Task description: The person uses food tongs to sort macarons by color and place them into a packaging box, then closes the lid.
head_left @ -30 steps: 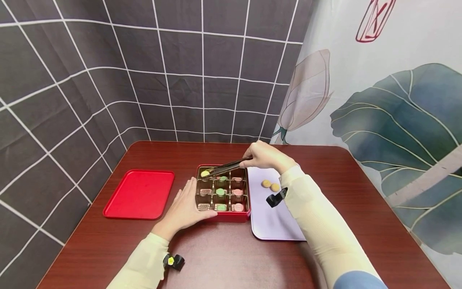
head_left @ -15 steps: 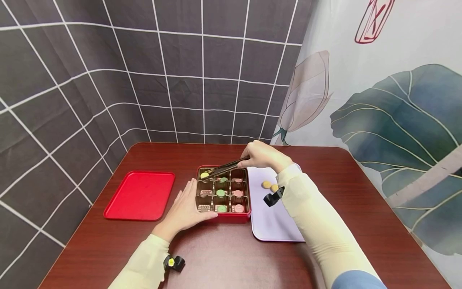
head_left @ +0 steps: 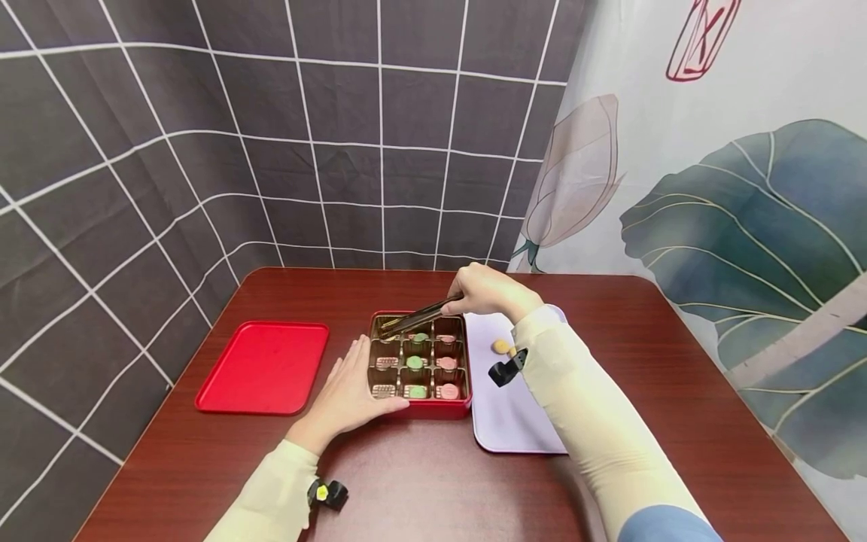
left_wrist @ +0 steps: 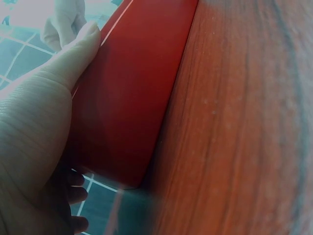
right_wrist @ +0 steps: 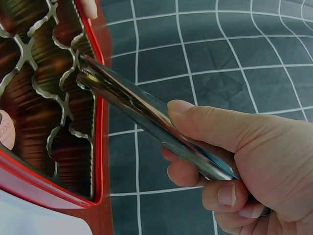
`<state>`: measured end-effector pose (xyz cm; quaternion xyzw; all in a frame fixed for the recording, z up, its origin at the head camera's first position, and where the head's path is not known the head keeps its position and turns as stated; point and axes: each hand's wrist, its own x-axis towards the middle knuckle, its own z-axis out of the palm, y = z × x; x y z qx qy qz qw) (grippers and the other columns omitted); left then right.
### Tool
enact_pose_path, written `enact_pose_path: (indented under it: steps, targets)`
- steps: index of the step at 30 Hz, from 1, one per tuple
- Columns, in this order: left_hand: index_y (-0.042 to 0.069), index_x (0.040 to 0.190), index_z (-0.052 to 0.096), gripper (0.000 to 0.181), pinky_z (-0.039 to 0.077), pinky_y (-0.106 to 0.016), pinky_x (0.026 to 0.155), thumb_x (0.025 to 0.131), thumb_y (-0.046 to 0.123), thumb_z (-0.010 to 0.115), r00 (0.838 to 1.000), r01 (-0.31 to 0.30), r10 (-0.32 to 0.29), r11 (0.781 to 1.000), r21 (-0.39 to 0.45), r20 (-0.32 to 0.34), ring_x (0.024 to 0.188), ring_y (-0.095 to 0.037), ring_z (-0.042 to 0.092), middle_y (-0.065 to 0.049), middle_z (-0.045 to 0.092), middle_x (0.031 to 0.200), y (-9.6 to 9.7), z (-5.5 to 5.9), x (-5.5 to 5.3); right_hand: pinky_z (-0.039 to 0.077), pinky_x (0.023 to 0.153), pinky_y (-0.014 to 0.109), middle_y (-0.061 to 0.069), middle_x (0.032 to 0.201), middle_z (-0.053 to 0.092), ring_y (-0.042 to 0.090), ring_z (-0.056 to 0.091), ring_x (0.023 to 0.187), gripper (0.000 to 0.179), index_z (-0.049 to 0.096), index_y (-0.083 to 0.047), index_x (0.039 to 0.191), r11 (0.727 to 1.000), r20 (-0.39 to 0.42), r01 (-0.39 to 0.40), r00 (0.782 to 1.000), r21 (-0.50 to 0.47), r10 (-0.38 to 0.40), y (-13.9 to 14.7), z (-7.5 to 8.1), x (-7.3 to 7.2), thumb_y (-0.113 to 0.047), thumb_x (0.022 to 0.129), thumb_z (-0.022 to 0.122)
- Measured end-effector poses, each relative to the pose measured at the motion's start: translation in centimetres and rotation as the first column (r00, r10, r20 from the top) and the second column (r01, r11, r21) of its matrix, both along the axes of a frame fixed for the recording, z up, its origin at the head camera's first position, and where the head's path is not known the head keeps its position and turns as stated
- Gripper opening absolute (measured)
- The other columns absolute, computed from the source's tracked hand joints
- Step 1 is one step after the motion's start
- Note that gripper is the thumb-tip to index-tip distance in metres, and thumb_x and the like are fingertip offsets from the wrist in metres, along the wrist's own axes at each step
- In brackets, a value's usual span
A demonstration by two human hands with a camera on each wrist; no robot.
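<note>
My left hand (head_left: 345,388) rests against the near left corner of a red box (head_left: 433,409), its thumb along the front rim and its straight fingers along the left side. My right hand (head_left: 484,290) grips metal tongs (head_left: 423,318), whose tips reach down into the back left compartment. In the right wrist view the tong arms lie close together, with the tips over the box's gold divided insert (right_wrist: 63,105). Small round green cookies (head_left: 415,363) fill the middle column. Pink cookies (head_left: 448,363) sit in the right column. Whatever lies under the tong tips is hidden.
Right of the box lies a lavender tray (head_left: 501,421) with tan round cookies (head_left: 500,346), partly covered by my right wrist camera. A red tray (head_left: 264,369) lies to the left on the brown wooden table (head_left: 420,474). Grey gridded cloth (head_left: 339,173) hangs behind.
My right hand has shifted slightly left with the tongs. The yellow cookie seen earlier at the tong tips no longer shows. My left hand keeps its place at the box.
</note>
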<state>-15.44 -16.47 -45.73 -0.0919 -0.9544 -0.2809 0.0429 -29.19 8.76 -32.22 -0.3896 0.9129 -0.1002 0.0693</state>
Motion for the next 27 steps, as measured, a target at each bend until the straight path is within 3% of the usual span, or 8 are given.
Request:
enact_pose_path:
  steps: [16, 27]
  targets:
    - [-0.003, 0.152, 0.015, 0.132, 0.02, -0.055, 0.113, 0.062, 0.077, 0.069, 1.0, -0.001, 0.001, 1.0, -0.005, -0.005, 0.145, -0.031, 0.016, -0.021, 0.018, 0.157, 0.1, -0.1, 0.0, 0.044, 0.054, 0.025, -0.011, 0.067, 0.066, 0.007, 0.052, 0.058, 0.02, 0.077, -0.018, 0.082, 0.997, -0.019, 0.031, 0.999, -0.074, -0.032, 2.2, -0.7, 0.6, -0.037, 0.086, 0.072]
    - [-0.003, 0.152, 0.014, 0.137, 0.019, -0.055, 0.113, 0.059, 0.086, 0.061, 1.0, 0.001, -0.001, 1.0, -0.01, -0.005, 0.145, -0.032, 0.015, -0.02, 0.017, 0.157, 0.0, -0.3, -0.1, 0.05, 0.063, 0.028, -0.009, 0.084, 0.072, 0.002, 0.062, 0.069, 0.022, 0.078, -0.016, 0.096, 0.974, -0.056, 0.086, 0.993, -0.208, -0.099, 6.7, -1.6, 2.9, -0.035, 0.086, 0.072]
